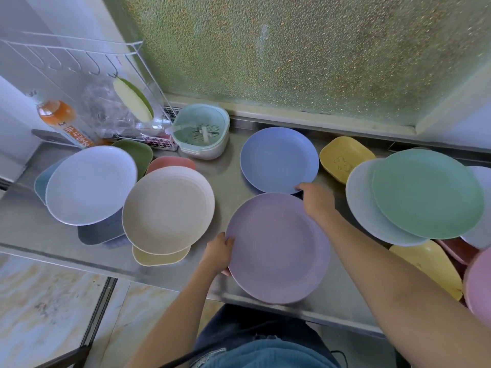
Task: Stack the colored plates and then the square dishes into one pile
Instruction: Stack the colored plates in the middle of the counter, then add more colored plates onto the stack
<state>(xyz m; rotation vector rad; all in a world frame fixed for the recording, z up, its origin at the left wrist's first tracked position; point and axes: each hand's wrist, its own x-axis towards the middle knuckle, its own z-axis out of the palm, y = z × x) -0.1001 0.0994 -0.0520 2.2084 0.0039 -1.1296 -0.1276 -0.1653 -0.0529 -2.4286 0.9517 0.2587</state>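
Observation:
My left hand [219, 253] grips the left rim of a lilac round plate [276, 248] held over the counter's front edge. My right hand [316, 199] pinches the near rim of a blue round plate [279, 159] lying further back. To the left lie a pale lavender plate [90, 184] and a beige plate [167, 208], partly covering square dishes in green [135, 152], red [170, 162], grey [101, 232] and yellow [156, 257]. On the right a green plate [427, 192] overlaps a light blue plate [364, 205], with yellow square dishes [342, 158] behind and below.
A mint strainer basket [202, 131] stands at the back by a wire rack [79, 57] and an orange bottle [61, 120]. The steel counter [228, 181] ends at a front edge near my body. A pink plate [478, 282] sits at the far right.

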